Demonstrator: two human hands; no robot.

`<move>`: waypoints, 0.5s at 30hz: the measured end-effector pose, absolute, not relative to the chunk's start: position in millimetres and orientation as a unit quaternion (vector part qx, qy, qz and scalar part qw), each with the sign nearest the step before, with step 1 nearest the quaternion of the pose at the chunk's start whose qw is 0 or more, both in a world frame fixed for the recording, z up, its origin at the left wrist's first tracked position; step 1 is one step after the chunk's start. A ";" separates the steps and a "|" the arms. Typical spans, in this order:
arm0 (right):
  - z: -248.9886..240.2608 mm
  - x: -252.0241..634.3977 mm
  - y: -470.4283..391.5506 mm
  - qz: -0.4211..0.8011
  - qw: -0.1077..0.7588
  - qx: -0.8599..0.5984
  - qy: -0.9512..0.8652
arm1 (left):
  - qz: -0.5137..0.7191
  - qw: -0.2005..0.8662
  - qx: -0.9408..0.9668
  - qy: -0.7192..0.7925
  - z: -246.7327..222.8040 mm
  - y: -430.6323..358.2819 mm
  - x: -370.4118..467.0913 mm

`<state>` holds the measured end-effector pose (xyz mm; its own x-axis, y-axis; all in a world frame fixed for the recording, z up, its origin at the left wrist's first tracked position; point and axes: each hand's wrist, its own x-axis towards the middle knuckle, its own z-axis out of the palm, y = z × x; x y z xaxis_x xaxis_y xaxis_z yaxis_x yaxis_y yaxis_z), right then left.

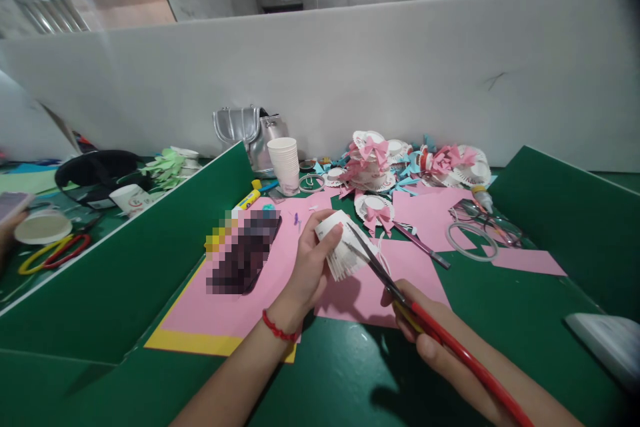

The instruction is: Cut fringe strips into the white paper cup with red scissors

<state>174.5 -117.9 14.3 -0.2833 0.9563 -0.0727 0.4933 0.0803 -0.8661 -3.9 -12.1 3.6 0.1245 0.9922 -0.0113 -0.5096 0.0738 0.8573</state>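
Note:
My left hand (313, 260), with a red cord bracelet at the wrist, grips a white paper cup (345, 255) between thumb and fingers. The cup's side is slit into narrow strips that hang toward me. Wrapped round the handles of long scissors (400, 293) with red and yellow grips is my right hand (425, 320). The dark blades are parted and lie over the cup's right part. Pink paper sheets (395, 273) lie under both hands on the green table (340, 373).
Behind stand stacked paper cups (284, 163), a silver bag (250, 133) and lacy plates with pink bows (373, 167). Green dividers (150, 267) flank the table. A blurred phone (250, 253) lies left; glasses (500, 227) and a tape ring (463, 240) lie right. Another person's hand (10, 230) shows far left.

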 end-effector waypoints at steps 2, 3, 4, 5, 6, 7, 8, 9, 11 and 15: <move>12.5 173.7 -117.4 0.421 0.277 -0.531 -0.681 | 0.571 0.659 0.363 0.328 3.4 -12.3 -3.9; 11.2 173.4 -116.9 0.423 0.279 -0.527 -0.682 | 0.570 0.660 0.362 0.328 3.3 -12.4 -4.0; 9.6 173.1 -116.1 0.428 0.283 -0.519 -0.684 | 0.570 0.661 0.360 0.329 3.1 -12.4 -4.1; 7.9 172.9 -115.1 0.433 0.287 -0.510 -0.686 | 0.570 0.662 0.359 0.330 3.0 -12.4 -4.2; 6.0 172.7 -114.0 0.437 0.292 -0.500 -0.688 | 0.570 0.661 0.357 0.331 2.9 -12.3 -4.2; 4.1 172.4 -112.8 0.440 0.296 -0.493 -0.690 | 0.571 0.661 0.356 0.332 2.9 -12.3 -4.2; 2.2 172.0 -111.7 0.442 0.299 -0.488 -0.691 | 0.572 0.662 0.355 0.331 2.9 -12.2 -4.2; 0.5 171.5 -110.5 0.441 0.301 -0.486 -0.692 | 0.572 0.663 0.353 0.330 3.0 -12.1 -4.1; -2.6 170.4 -108.7 0.443 0.308 -0.480 -0.692 | 0.573 0.664 0.352 0.327 3.4 -12.1 -3.9; -6.9 168.7 -106.8 0.466 0.317 -0.472 -0.678 | 0.575 0.661 0.355 0.327 3.6 -12.2 -3.5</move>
